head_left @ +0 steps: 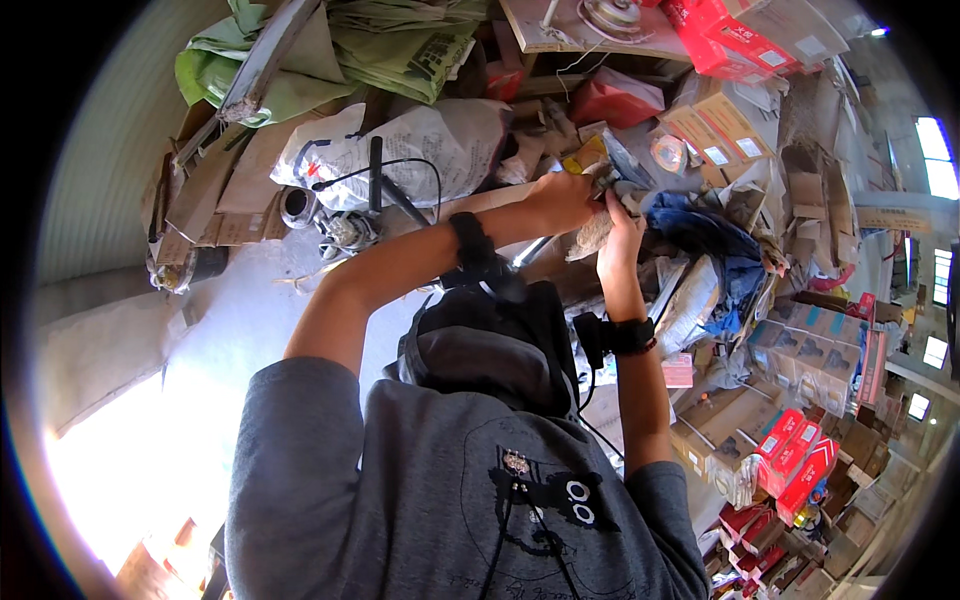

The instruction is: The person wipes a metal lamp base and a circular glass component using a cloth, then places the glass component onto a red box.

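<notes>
Rough tan piece (589, 236), irregular and grainy-looking, hangs by the two hands, off the near edge of the wooden counter (528, 28) and above the cluttered floor (235, 310). The right hand (622, 238) seems to pinch its upper part, thumb raised; the left hand (563, 205) bends over just beside, fingertips hidden, so I cannot tell whether it grips anything. Judging by this, the handling is under way: the piece is in hand and not yet set down, but how much is left cannot be told. Around it lie limp dark blue cloth (735, 245), a crinkled white sack (440, 150), folded green sacks (405, 55) and a stiff, square-edged cardboard box (715, 130); a round metal part (612, 14) sits on the counter
</notes>
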`<state>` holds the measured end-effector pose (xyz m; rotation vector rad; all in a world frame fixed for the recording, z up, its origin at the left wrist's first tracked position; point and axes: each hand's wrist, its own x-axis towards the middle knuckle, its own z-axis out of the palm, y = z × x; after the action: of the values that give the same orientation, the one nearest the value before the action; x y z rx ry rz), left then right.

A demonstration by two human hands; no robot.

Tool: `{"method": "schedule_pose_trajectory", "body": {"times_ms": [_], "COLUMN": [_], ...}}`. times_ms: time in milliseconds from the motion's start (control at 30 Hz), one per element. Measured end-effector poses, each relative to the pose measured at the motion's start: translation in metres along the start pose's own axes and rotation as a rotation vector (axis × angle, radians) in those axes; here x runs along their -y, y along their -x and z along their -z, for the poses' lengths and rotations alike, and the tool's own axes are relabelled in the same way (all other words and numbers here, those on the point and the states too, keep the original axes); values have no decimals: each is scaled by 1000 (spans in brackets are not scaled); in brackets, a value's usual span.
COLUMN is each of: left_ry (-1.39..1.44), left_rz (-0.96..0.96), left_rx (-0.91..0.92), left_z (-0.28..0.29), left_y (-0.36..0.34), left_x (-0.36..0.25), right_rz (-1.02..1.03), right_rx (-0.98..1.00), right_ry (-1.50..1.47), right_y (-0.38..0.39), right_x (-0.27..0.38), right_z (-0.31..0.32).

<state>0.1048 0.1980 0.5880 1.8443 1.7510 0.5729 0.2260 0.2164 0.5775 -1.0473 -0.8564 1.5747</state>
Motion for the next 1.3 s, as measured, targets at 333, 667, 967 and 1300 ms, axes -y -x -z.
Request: {"method": "schedule_pose_trajectory", "body": {"times_ms": [333,667,967,1300], "left_ry": [-75,-16,367,-109], "left_rz": [53,31,7,-37], "left_rx": [-96,-122,-93,-52], "left_z": [0,-6,5,17], "left_y": [-4,-17,-15,-10], "left_x": [-1,7,25,-2], "right_rz": [202,644,-267,-344], "right_rx": [96,132,154,73], "right_ry": [351,760,-150,-340], "right_y": [15,18,-3,-16], "right_x": [8,27,33,43], "right_z": [-3,68,63,15]}}
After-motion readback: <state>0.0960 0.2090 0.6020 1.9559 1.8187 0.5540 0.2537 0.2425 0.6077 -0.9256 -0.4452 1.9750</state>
